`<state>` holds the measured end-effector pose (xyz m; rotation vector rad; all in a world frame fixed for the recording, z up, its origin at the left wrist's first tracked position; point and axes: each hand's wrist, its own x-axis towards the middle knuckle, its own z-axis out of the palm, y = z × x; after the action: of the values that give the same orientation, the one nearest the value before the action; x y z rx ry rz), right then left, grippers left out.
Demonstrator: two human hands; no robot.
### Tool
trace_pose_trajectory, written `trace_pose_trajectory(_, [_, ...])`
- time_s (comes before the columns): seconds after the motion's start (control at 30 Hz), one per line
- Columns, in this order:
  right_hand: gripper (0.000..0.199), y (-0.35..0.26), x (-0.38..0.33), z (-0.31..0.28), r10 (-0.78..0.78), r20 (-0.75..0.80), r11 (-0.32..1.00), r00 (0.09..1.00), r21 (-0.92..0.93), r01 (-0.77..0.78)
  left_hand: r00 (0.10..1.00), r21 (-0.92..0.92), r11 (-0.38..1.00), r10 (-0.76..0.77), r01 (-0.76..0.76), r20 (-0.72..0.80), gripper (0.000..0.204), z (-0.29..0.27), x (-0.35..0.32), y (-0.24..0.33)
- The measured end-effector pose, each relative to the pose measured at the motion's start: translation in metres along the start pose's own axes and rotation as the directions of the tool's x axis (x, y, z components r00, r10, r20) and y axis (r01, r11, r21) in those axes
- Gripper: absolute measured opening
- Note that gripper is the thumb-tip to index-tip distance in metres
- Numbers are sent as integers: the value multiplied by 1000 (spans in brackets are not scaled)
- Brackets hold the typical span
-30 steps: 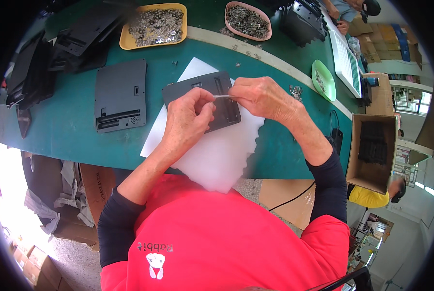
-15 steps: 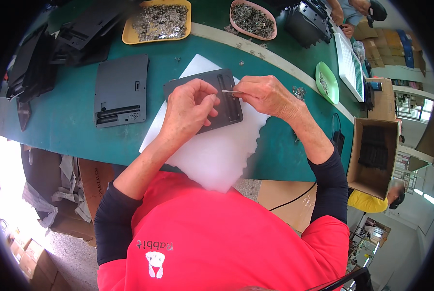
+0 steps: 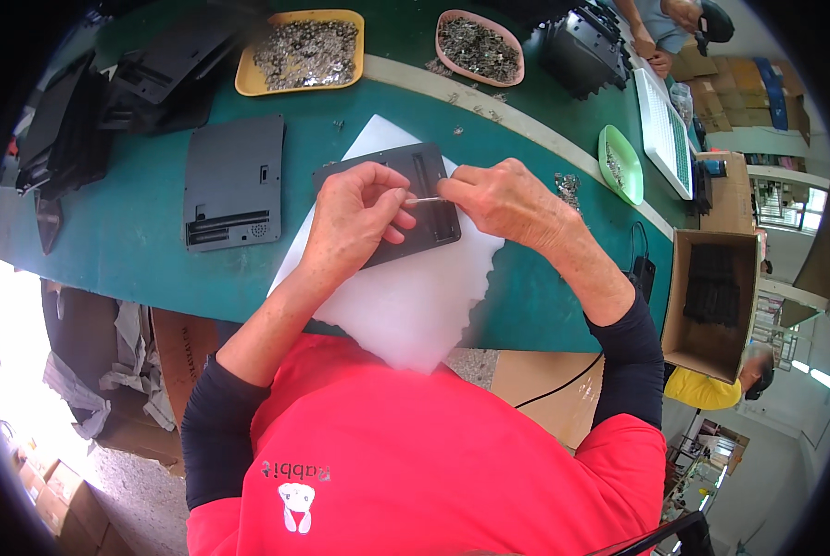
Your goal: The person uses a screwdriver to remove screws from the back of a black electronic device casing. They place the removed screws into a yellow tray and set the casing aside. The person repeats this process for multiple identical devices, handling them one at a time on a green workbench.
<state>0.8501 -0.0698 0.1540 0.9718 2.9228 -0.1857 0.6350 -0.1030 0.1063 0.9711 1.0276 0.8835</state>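
My right hand [image 3: 503,199] pinches a thin silver tool like a pair of tweezers [image 3: 426,200], its tip pointing left. That tip meets the thumb and fingertips of my left hand [image 3: 357,213], which are curled together; whatever lies between them is too small or hidden to make out. Beneath both hands is a dark grey plastic panel [image 3: 421,243] with long slots near its right side, partly covered by my left hand. The panel rests on a white foam sheet [image 3: 405,310] on the green table.
A similar grey panel [image 3: 234,181] lies to the left, near stacked black panels [image 3: 63,130]. Small metal parts fill a yellow tray [image 3: 243,74], a pink tray [image 3: 519,56] and a green tray [image 3: 630,148]. An open cardboard box [image 3: 679,278] stands at right. Another person's hands [image 3: 651,51] are at far right.
The silver tool's tip has moved left and slightly down, from over the panel's slots to my left fingertips. My left hand has stayed nearly in place.
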Motion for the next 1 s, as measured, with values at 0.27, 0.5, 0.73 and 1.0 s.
trace_pose_trajectory(0.27, [8,-9,2,-6,24,83,998,996,-68,-18,999,-54,999,-3,5,39,15,-4,4,8])
trace_pose_trajectory(0.5, [11,-11,-10,15,-123,-189,967,974,-245,74,999,89,995,45,-44,-8,15,-5,7,7])
trace_pose_trajectory(0.73, [20,-36,-18,20,-75,-194,896,978,-444,-19,876,703,621,483,-346,4,10,-3,27,15])
trace_pose_trajectory(1.0, [18,-43,-24,21,-50,-213,879,976,-472,-58,836,848,383,536,-365,118,11,16,40,10])
